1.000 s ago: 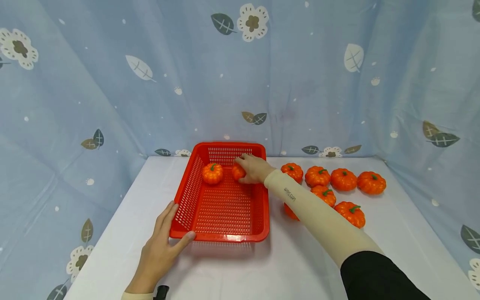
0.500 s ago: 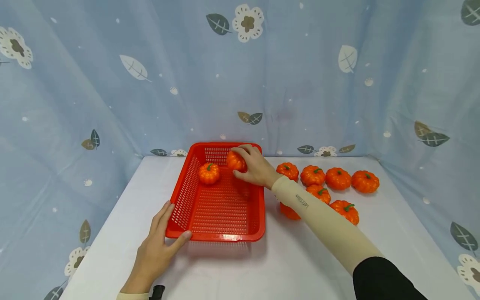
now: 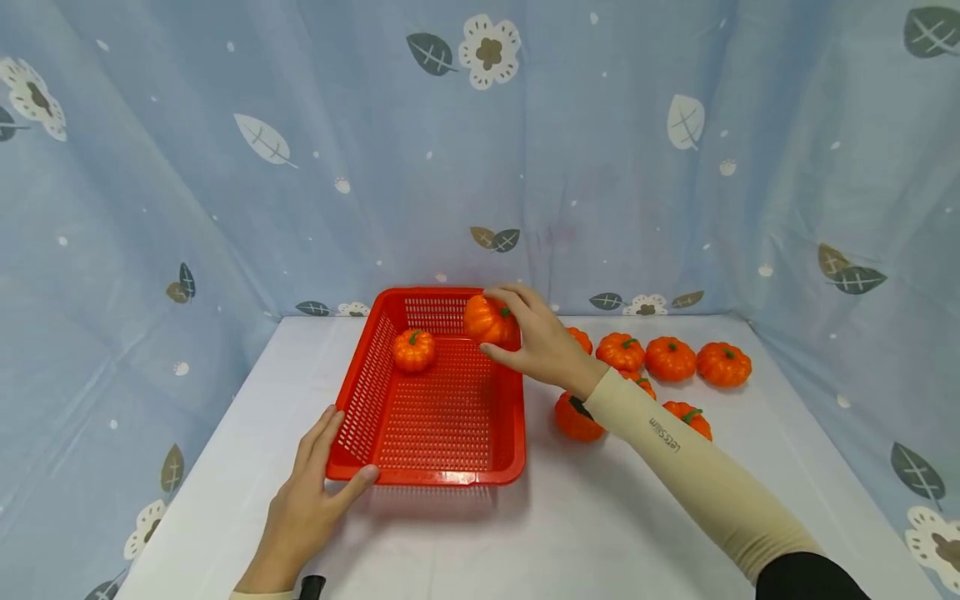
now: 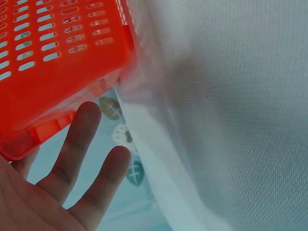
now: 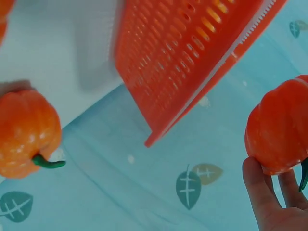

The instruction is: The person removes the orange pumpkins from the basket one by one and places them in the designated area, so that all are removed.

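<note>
In the head view, my right hand (image 3: 551, 343) grips a small orange pumpkin (image 3: 486, 320) with a green stem, above the back right part of the red plastic basket (image 3: 427, 477). The right wrist view shows this held pumpkin (image 5: 281, 127) raised beyond the basket rim, with fingertips against its side. A second pumpkin (image 3: 413, 351) sits inside the basket at the back left. My left hand (image 3: 303, 500) rests at the basket's front left corner, thumb near the front rim and fingers along the left side. In the left wrist view its visible fingers (image 4: 77, 149) are straight and spread.
Right of the basket, several pumpkins (image 3: 671, 359) stand on the white tabletop (image 3: 420, 550). My right forearm (image 3: 697, 450) passes over the nearer ones and partly hides them. A blue patterned curtain (image 3: 375, 167) hangs behind and at both sides.
My right hand has lifted the pumpkin from inside the basket, up and slightly right towards the back right rim. My left hand stays at the basket corner.
</note>
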The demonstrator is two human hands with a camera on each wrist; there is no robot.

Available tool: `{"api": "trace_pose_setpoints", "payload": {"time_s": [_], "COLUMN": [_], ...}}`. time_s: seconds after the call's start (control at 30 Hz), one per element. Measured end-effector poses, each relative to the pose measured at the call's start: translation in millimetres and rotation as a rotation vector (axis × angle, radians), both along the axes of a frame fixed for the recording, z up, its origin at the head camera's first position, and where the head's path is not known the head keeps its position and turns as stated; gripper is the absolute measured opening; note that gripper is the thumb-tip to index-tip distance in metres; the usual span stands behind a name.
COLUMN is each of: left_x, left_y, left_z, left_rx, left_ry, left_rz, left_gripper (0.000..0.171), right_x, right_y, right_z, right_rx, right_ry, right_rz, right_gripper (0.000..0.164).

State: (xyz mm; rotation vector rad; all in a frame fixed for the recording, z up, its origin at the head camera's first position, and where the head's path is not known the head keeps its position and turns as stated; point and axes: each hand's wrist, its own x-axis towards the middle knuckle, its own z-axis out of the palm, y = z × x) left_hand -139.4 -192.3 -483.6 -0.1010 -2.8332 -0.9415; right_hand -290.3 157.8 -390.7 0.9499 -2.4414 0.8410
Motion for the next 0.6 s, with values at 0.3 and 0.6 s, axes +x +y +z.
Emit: {"api": "trace_pose_setpoints", "payload": {"time_s": [0.3, 0.6], "left_x": [0.5, 1.4], "left_y": [-0.1, 0.5], "left_z": [0.8, 2.0], "left_rx": [-0.004, 0.002], "left_ry": [-0.003, 0.006], "left_rz": [0.0, 0.001], "left_gripper": [0.093, 0.092], "right_x": [24.1, 38.6], "right_y": [25.1, 57.2], "right_z": [-1.9, 0.9], "right_rx": [-0.011, -0.049], "right_ry": [-0.022, -0.054], "right_rz": [-0.009, -0.087], "right_gripper": [0.071, 0.072]}}
